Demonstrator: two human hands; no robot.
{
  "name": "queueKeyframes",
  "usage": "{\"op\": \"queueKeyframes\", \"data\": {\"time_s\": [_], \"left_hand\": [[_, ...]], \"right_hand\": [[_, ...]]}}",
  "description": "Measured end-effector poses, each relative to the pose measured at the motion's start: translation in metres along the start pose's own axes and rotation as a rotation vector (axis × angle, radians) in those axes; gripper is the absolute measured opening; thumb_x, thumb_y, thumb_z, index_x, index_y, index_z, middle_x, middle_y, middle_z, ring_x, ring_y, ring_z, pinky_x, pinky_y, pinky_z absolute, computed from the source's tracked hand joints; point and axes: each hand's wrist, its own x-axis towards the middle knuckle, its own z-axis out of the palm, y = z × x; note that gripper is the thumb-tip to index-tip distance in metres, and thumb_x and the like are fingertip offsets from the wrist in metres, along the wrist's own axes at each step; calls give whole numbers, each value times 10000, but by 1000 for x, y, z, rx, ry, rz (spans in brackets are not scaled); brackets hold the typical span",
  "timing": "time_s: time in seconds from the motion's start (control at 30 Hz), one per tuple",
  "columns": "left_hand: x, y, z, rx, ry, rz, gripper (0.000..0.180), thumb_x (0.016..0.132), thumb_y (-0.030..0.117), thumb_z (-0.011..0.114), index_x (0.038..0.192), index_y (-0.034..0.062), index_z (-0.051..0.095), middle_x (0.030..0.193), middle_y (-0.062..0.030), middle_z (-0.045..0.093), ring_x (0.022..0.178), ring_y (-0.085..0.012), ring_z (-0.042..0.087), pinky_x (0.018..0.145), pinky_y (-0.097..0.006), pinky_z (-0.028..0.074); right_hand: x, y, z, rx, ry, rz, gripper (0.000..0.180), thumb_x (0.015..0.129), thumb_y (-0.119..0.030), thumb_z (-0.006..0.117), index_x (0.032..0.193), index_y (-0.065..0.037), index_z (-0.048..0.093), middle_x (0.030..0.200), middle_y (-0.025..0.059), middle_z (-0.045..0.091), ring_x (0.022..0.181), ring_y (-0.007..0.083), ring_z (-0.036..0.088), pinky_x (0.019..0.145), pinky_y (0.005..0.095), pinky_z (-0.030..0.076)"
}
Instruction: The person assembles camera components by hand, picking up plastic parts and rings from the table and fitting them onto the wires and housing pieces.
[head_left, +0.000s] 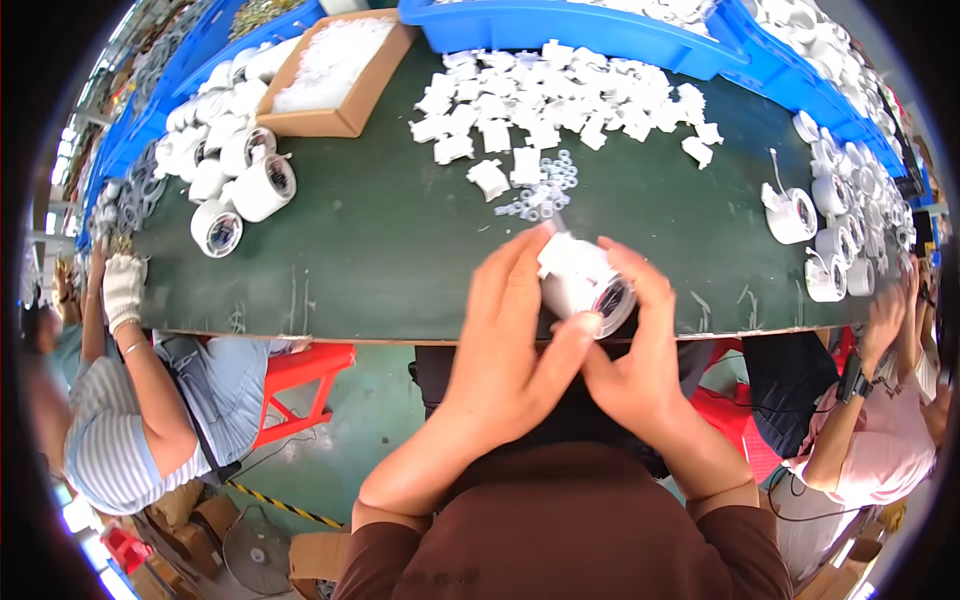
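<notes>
White cylindrical housing (585, 283) is held above the near edge of the dark green bench (380, 260), open end toward the wearer. Left hand (515, 350) grips it, thumb at the rim; right hand (640, 350) clasps its far side. Beyond lie clear small rings (545, 195), loose white clips (560, 95) and a blue bin (600, 30).

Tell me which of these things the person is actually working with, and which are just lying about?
In use:
- white round housing, held between the left hand and right hand
- small clear rings and white clips, nearest ahead

Lying about:
- cardboard box
- blue bins
- finished housings at left and right
</notes>
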Motion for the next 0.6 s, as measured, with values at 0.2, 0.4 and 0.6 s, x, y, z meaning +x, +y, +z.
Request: {"op": "queueKeyframes", "data": {"time_s": [0.2, 0.4, 0.6], "left_hand": [[-1, -11, -8, 123, 59, 97, 377, 941, 99, 630, 1281, -21, 520, 1327, -234, 507, 1113, -374, 510, 963, -450, 439], [2, -5, -9, 152, 8, 84, 345, 843, 27, 628, 1186, 15, 593, 1220, -181, 599, 1079, -361, 542, 924, -436, 444], [5, -7, -11, 161, 140, 28, 162, 867, 15, 581, 1010, -8, 654, 1018, -147, 671, 901, -316, 629, 811, -391, 501]], "right_hand": [[6, 2, -5, 551, -166, 99, 553, 865, 1, 722, 1379, -31, 522, 1373, 142, 517, 1238, 256, 496, 1047, 346, 409], [47, -16, -15, 1016, -163, 391, 204, 965, -57, 666, 1162, -13, 637, 1058, 47, 648, 903, 75, 551, 821, 258, 470], [34, -14, -10, 956, -136, 370, 109, 959, 31, 645, 1066, 9, 643, 1008, 64, 671, 845, 107, 637, 771, 251, 535]]}}
